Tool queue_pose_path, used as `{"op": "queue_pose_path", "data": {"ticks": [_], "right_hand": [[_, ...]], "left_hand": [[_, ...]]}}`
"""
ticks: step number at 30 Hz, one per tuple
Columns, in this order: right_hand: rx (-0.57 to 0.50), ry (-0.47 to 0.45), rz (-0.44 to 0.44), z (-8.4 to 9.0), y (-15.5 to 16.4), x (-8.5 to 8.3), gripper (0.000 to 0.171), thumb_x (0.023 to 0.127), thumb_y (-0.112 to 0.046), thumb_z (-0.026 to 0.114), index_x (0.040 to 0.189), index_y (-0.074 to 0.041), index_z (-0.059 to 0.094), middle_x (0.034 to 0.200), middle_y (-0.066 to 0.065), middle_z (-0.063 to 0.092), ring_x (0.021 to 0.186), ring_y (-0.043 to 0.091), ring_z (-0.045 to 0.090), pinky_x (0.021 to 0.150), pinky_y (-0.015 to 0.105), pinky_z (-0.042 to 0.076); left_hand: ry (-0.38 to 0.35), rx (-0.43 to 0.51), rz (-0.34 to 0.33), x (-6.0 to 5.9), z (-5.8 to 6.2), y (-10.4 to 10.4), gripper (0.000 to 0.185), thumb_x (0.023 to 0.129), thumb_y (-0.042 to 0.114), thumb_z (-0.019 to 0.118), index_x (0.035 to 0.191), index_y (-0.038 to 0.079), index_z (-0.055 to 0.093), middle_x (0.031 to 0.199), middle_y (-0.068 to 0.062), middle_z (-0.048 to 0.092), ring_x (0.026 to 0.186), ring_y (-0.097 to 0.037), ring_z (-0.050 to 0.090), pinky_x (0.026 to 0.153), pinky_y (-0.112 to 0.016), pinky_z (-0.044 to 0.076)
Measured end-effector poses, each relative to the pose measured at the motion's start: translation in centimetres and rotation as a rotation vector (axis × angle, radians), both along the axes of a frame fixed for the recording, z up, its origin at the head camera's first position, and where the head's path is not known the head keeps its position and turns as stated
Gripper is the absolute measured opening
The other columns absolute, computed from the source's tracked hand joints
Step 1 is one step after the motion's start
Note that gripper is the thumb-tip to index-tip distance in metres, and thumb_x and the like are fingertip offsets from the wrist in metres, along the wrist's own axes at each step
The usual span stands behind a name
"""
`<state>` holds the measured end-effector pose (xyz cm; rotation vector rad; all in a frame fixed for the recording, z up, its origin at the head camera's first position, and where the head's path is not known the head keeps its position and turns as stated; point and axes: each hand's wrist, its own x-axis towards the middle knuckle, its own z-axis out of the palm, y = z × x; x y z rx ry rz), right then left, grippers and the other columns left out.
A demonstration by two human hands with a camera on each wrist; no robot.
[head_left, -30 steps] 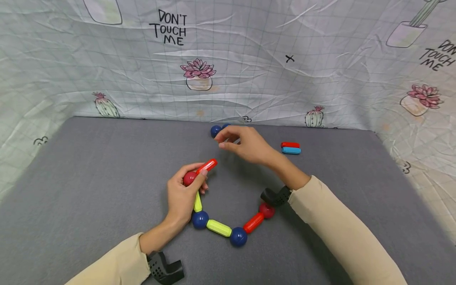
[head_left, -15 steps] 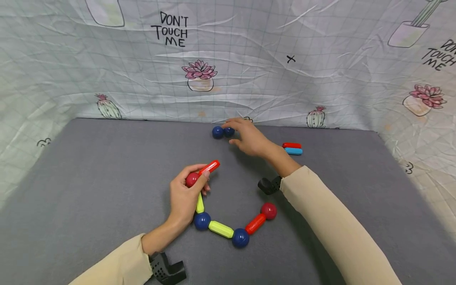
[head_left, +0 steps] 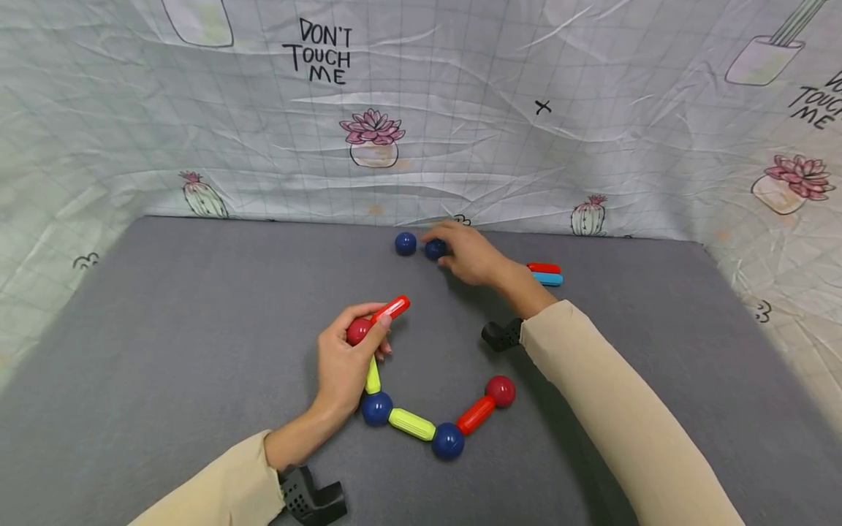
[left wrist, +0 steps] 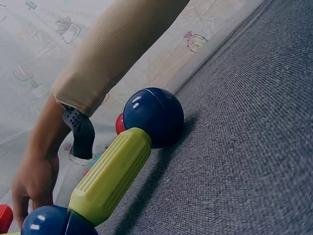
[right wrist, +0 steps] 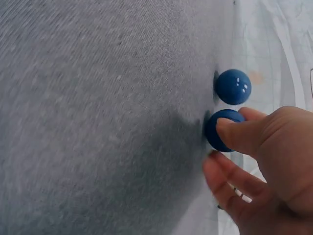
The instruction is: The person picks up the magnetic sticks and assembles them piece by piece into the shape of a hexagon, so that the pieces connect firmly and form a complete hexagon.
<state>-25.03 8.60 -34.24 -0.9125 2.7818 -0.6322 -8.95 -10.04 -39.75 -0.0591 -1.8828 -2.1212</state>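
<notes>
Near the middle of the bench's (head_left: 217,329) far edge, the right hand (head_left: 472,254) now pinches one blue ball (head_left: 435,250) between thumb and finger, and a gap has opened between it and the second blue ball (head_left: 405,243), which it all but touched half a second ago. That separation probably means the ball can be lifted alone. Farther from that edge, the left hand (head_left: 343,365) keeps its grip on the red ball (head_left: 357,332) and red rod (head_left: 393,309), whose free end points toward the far right corner, while the chain (head_left: 412,424) curves along the bench.
</notes>
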Motion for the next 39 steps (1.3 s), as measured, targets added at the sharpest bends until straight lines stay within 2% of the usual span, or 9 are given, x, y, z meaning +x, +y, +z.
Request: {"op": "queue_pose_path", "data": {"ticks": [2, 4, 11, 17, 21, 23, 26, 31, 39], "right_hand": [[-0.014, -0.013, -0.017, 0.1, 0.3, 0.1, 0.039, 0.091, -0.003, 0.064, 0.129, -0.008, 0.058, 0.129, 0.011, 0.053, 0.098, 0.026, 0.055, 0.086, 0.040, 0.045], [-0.021, -0.024, -0.026, 0.0, 0.7, 0.2, 0.037, 0.090, -0.006, 0.066, 0.127, -0.009, 0.060, 0.124, 0.010, 0.056, 0.093, 0.024, 0.056, 0.081, 0.039, 0.046], [-0.067, -0.056, -0.040, -0.6, 1.8, 1.4, 0.038, 0.087, -0.013, 0.073, 0.123, -0.010, 0.062, 0.115, 0.006, 0.062, 0.097, 0.021, 0.059, 0.084, 0.037, 0.048], [-0.182, -0.112, -0.086, -1.0, 2.7, 2.7, 0.037, 0.086, -0.017, 0.074, 0.120, -0.011, 0.062, 0.107, 0.005, 0.065, 0.093, 0.019, 0.061, 0.078, 0.035, 0.048], [-0.232, -0.106, -0.088, -0.9, 3.2, 3.6, 0.038, 0.084, -0.017, 0.076, 0.119, -0.013, 0.062, 0.100, 0.005, 0.065, 0.090, 0.019, 0.061, 0.071, 0.034, 0.049], [-0.252, -0.098, -0.076, -0.6, 3.4, 4.0, 0.039, 0.084, -0.017, 0.076, 0.121, -0.013, 0.062, 0.101, 0.005, 0.064, 0.090, 0.018, 0.061, 0.070, 0.034, 0.050], [-0.284, -0.076, -0.052, -0.2, 3.6, 4.6, 0.043, 0.083, -0.016, 0.076, 0.124, -0.012, 0.062, 0.108, 0.003, 0.063, 0.091, 0.017, 0.061, 0.072, 0.033, 0.052], [-0.313, -0.028, 0.008, 0.3, 3.3, 5.6, 0.044, 0.082, -0.013, 0.078, 0.123, -0.010, 0.062, 0.115, 0.002, 0.060, 0.094, 0.017, 0.061, 0.078, 0.033, 0.053], [-0.331, 0.015, 0.096, 0.8, 2.2, 6.9, 0.043, 0.079, -0.010, 0.079, 0.118, -0.007, 0.061, 0.114, 0.003, 0.059, 0.094, 0.019, 0.062, 0.077, 0.029, 0.054]], "left_hand": [[-0.004, -0.003, 0.001, 0.0, 0.1, 0.0, 0.021, 0.087, 0.007, 0.071, 0.107, 0.000, 0.068, 0.078, -0.027, 0.061, 0.051, -0.025, 0.058, 0.048, -0.024, 0.050], [-0.009, -0.007, 0.002, -0.1, 0.1, 0.0, 0.022, 0.087, 0.006, 0.071, 0.108, -0.001, 0.068, 0.078, -0.027, 0.062, 0.052, -0.024, 0.058, 0.048, -0.025, 0.050], [-0.005, -0.008, -0.003, 0.0, 0.1, 0.0, 0.021, 0.087, 0.010, 0.071, 0.105, 0.001, 0.069, 0.077, -0.027, 0.061, 0.052, -0.025, 0.058, 0.048, -0.025, 0.050], [-0.006, -0.016, 0.003, -0.1, -0.1, -0.1, 0.020, 0.087, 0.011, 0.072, 0.105, 0.002, 0.069, 0.077, -0.026, 0.061, 0.052, -0.023, 0.058, 0.047, -0.025, 0.050], [-0.022, -0.008, -0.006, 0.0, 0.2, 0.0, 0.020, 0.088, 0.006, 0.070, 0.106, -0.001, 0.068, 0.078, -0.029, 0.061, 0.052, -0.024, 0.058, 0.048, -0.024, 0.050], [-0.034, -0.015, -0.006, 0.3, 1.0, 0.1, 0.020, 0.088, 0.001, 0.068, 0.107, -0.005, 0.067, 0.078, -0.031, 0.060, 0.052, -0.024, 0.058, 0.048, -0.024, 0.050], [-0.037, -0.020, -0.008, 0.3, 1.1, 0.1, 0.020, 0.088, 0.000, 0.068, 0.107, -0.006, 0.067, 0.078, -0.031, 0.060, 0.052, -0.024, 0.058, 0.048, -0.024, 0.050], [-0.009, -0.016, -0.005, -0.1, -0.1, -0.1, 0.019, 0.087, 0.009, 0.071, 0.105, 0.002, 0.069, 0.077, -0.027, 0.061, 0.052, -0.020, 0.058, 0.048, -0.024, 0.050], [-0.006, -0.014, -0.005, -0.1, -0.1, -0.1, 0.019, 0.087, 0.009, 0.071, 0.105, 0.001, 0.069, 0.078, -0.027, 0.061, 0.052, -0.022, 0.058, 0.048, -0.025, 0.050]]}}
